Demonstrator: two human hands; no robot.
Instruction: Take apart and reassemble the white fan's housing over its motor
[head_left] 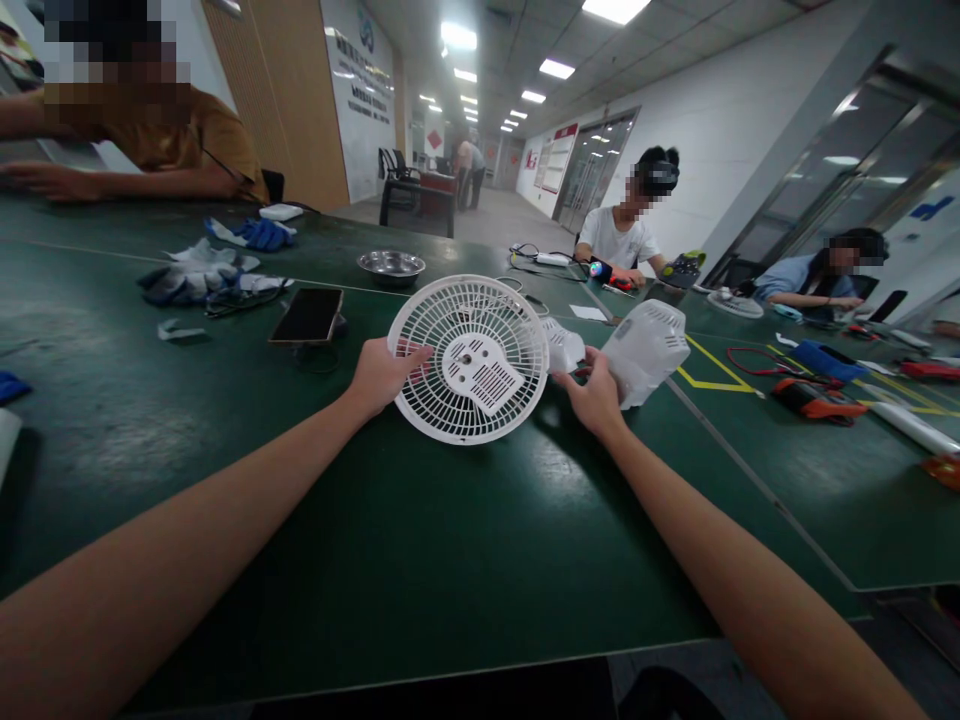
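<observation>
A round white fan grille [415, 330] faces me above the green table, tilted, with a slotted plate at its centre. My left hand [381, 375] is closed on its left rim, thumb across the ribs and fingers behind it. Behind the grille's right edge shows a white plastic neck piece [564, 347]. A boxy white fan base [646, 350] with vent slots lies tilted to its right. My right hand [596, 395] is closed around the place where neck and base meet, its fingertips partly hidden.
To the left lie a dark-screened phone [307, 316] and work gloves [199, 280]. A metal bowl [391, 265] stands behind the grille. An orange multimeter [817, 400] and a blue pouch [826, 360] are at right. Several people sit around the table.
</observation>
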